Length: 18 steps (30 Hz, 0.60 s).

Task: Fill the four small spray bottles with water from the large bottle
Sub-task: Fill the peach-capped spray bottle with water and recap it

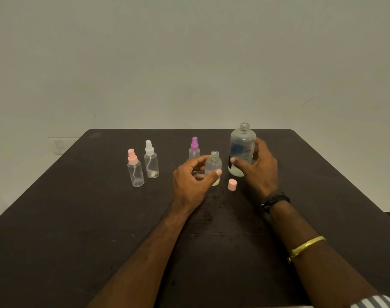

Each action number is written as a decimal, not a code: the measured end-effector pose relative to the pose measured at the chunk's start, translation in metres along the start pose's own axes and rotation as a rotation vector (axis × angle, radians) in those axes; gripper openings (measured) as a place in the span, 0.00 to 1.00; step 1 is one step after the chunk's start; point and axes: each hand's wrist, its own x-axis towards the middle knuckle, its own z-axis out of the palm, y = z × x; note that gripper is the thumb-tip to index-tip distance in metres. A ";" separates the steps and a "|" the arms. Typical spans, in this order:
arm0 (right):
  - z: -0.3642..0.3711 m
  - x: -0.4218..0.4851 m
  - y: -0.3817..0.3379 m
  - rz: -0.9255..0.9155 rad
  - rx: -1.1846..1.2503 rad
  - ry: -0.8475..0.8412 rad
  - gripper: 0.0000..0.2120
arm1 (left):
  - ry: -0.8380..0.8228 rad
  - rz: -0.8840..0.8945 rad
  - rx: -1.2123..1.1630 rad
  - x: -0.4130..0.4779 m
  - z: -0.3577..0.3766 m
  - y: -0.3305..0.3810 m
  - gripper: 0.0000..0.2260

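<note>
Holding two open bottles side by side

The left grip (193,177) pinches the uncapped small bottle (213,166), its thumb pressed to the near side of the bottle and the curled fingers at the far side. That bottle stands upright with its threaded neck bare. How much it holds is hard to tell.

The right grip (259,168) wraps the large bottle (243,147), thumb across the front and fingers round the back. This bottle is also upright and open at the top, just to the right of the small one and not touching it. It carries a blue label.

Between the two grips, a little nearer the person, a pink cap (232,184) lies on the dark surface (78,230).

Just beyond the left grip's fingers stands the purple-topped spray bottle (194,147), partly hidden by them. Well to the left of that grip, the white-topped spray bottle (151,160) and the pink-topped spray bottle (135,168) stand close together, both capped and looking empty.

A dark watch (275,200) sits behind the right grip on the wrist, and a gold bangle (306,247) further down the forearm.
</note>
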 end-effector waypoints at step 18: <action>0.002 -0.004 0.010 0.051 -0.099 0.004 0.43 | -0.018 -0.038 0.020 0.000 -0.001 0.000 0.21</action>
